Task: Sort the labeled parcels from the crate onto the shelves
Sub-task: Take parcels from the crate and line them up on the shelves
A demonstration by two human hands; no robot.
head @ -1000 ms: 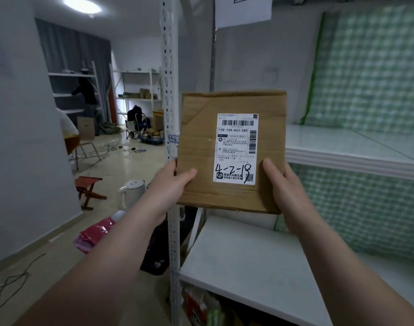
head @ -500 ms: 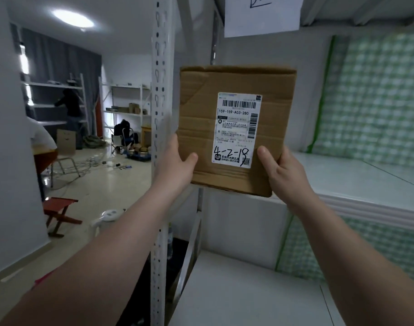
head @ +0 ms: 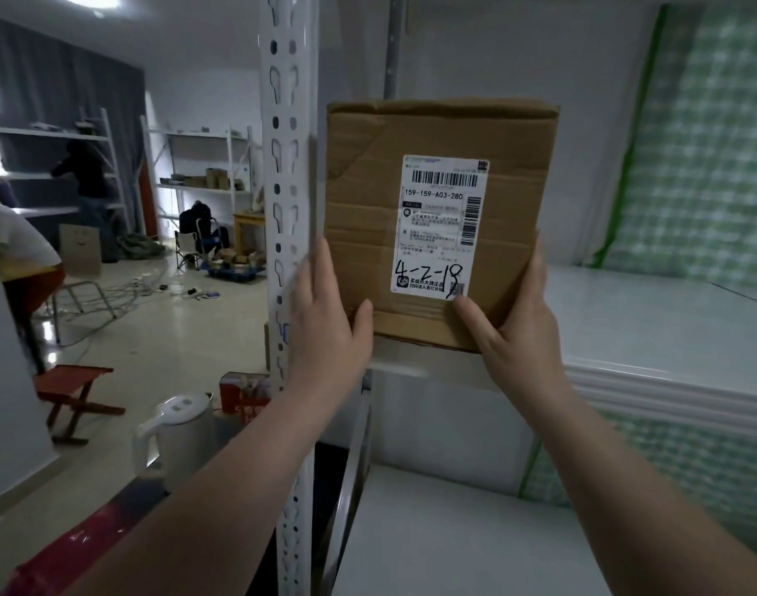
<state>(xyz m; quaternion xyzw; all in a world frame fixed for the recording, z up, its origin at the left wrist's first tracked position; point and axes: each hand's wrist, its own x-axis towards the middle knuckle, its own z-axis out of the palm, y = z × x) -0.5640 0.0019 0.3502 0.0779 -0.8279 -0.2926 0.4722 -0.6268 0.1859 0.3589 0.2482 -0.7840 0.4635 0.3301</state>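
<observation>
1. Left hand (head: pixel 325 329): the thumb is pressed flat on the front of the box (head: pixel 359 234) near its bottom left corner. The fingers (head: pixel 321 268) run up along the left edge and curl round it, so it's properly gripping.
2. Right hand (head: pixel 518 324): mirror image. The thumb is on the front, its tip just under the bottom right corner of the label (head: pixel 439 225), and the fingers (head: pixel 536 268) wrap the right edge. It's gripping too.
3. The box itself is plain brown cardboard and pretty beat up. There's a diagonal crease across the upper left, a few horizontal dents lower down, and a slightly crushed top edge. It's upright with the front facing the camera.
4. The label is a white shipping sticker, right of centre. It has a barcode on top, "159-159-A03-280" printed under it, a second barcode down the right side, and small print I can't read. "4-2-18" is scrawled across the bottom in black marker.
5. The box is held up just right of the white slotted post (head: pixel 286 165). Its bottom edge is right at the front lip of the white shelf (head: pixel 652 329). I can't tell if it's touching or just above.
6. A lower shelf (head: pixel 454 531) sits underneath, and a green checked sheet (head: pixel 703 144) hangs behind on the right.
7. On the floor to the left are a white kettle (head: pixel 179 428) and a red stool (head: pixel 73 380).
</observation>
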